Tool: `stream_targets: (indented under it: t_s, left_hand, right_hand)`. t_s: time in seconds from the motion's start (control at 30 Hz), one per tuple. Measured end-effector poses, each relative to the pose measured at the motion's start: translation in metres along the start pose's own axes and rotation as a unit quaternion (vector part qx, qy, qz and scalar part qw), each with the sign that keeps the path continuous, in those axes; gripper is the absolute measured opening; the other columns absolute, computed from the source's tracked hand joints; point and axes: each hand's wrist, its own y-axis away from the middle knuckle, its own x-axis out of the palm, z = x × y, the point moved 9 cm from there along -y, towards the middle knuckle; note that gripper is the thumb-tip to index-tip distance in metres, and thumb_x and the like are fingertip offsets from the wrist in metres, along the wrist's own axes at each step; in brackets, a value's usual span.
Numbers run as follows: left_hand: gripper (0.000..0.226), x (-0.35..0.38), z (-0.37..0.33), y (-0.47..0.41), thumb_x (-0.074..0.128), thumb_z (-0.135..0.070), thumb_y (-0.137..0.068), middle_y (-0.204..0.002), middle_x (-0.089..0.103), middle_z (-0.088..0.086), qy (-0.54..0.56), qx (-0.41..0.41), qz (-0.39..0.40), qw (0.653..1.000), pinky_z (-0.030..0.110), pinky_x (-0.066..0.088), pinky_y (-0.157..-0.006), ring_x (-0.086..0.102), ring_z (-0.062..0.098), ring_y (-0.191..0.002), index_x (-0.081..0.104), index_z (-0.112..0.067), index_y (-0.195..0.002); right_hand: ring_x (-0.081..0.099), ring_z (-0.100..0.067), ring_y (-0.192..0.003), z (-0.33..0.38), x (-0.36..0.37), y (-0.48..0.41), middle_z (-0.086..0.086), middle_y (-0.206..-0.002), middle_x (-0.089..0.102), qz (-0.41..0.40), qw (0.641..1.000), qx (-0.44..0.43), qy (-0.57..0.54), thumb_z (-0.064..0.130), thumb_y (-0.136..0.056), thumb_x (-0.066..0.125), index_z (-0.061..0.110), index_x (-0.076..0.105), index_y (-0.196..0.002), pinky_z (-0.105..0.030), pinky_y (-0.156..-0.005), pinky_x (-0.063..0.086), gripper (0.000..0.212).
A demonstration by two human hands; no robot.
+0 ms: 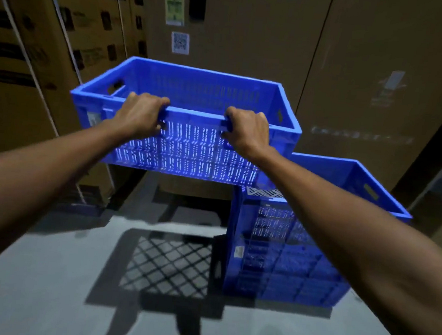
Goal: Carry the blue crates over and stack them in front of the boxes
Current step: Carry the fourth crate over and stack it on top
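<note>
Person holds one blue crate (191,127) in the air, clear of the floor (45,272). Left hand (139,114) and right hand (247,132) are set apart along the near long rim, each clamped over it, fingers curled inside. Crate is empty and slightly tilted; its lattice shadow falls on the floor below.

To the right stands a stack of blue crates (287,253) on the floor, close in front of the tall cardboard boxes (369,73). Number in the stack is hard to tell — at least two, judging by the tiers of slatted wall. The held crate's right end overlaps the stack's top rim in view; touching or not, cannot tell.

Judgement: carry is nearly over for this crate — placing it remains. More crates to fetch: not visible.
</note>
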Motion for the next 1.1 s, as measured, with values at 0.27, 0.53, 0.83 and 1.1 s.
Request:
stream_targets:
  t_s: [0.27, 0.53, 0.83, 1.1]
  left_hand:
    - [0.029, 0.047, 0.001, 0.012, 0.077, -0.021, -0.077, -0.088, 0.064, 0.019, 0.01, 0.003, 0.004, 1.0, 0.042, 0.04, -0.07, 0.06, 0.043, -0.091, 0.05, -0.012, -0.084]
    - [0.03, 0.03, 0.004, 0.011, 0.078, -0.024, -0.077, -0.091, 0.064, 0.016, -0.002, -0.015, 0.023, 1.0, 0.041, 0.044, -0.07, 0.059, 0.038, -0.092, 0.055, -0.012, -0.092]
    - [0.033, 0.05, -0.007, 0.015, 0.077, -0.023, -0.078, -0.099, 0.067, 0.018, -0.006, -0.026, 0.002, 1.0, 0.042, 0.044, -0.073, 0.061, 0.039, -0.098, 0.055, -0.012, -0.099]
    - [0.031, 0.038, -0.022, 0.007, 0.077, -0.022, -0.079, -0.101, 0.066, 0.015, -0.015, -0.026, 0.008, 1.0, 0.045, 0.043, -0.078, 0.059, 0.038, -0.099, 0.051, -0.017, -0.096]
  right_hand:
    - [0.061, -0.035, -0.103, -0.005, 0.031, 0.016, -0.009, -0.109, 0.069, -0.011, 1.0, 0.009, 0.002, 0.034, -0.078, 0.074, 0.023, 0.063, -0.113, -0.037, -0.082, 0.041, 0.038]
    - [0.06, -0.034, -0.106, -0.001, 0.02, 0.016, -0.007, -0.113, 0.067, -0.001, 1.0, 0.016, -0.011, 0.04, -0.074, 0.08, 0.028, 0.062, -0.116, -0.038, -0.081, 0.045, 0.048]
    - [0.061, -0.033, -0.1, -0.015, 0.026, 0.019, -0.006, -0.108, 0.068, -0.005, 1.0, -0.004, 0.002, 0.04, -0.076, 0.078, 0.026, 0.061, -0.115, -0.037, -0.076, 0.041, 0.044]
    - [0.061, -0.033, -0.102, -0.029, 0.024, 0.017, -0.006, -0.109, 0.068, -0.014, 1.0, -0.004, -0.006, 0.044, -0.074, 0.079, 0.028, 0.061, -0.117, -0.037, -0.077, 0.043, 0.049]
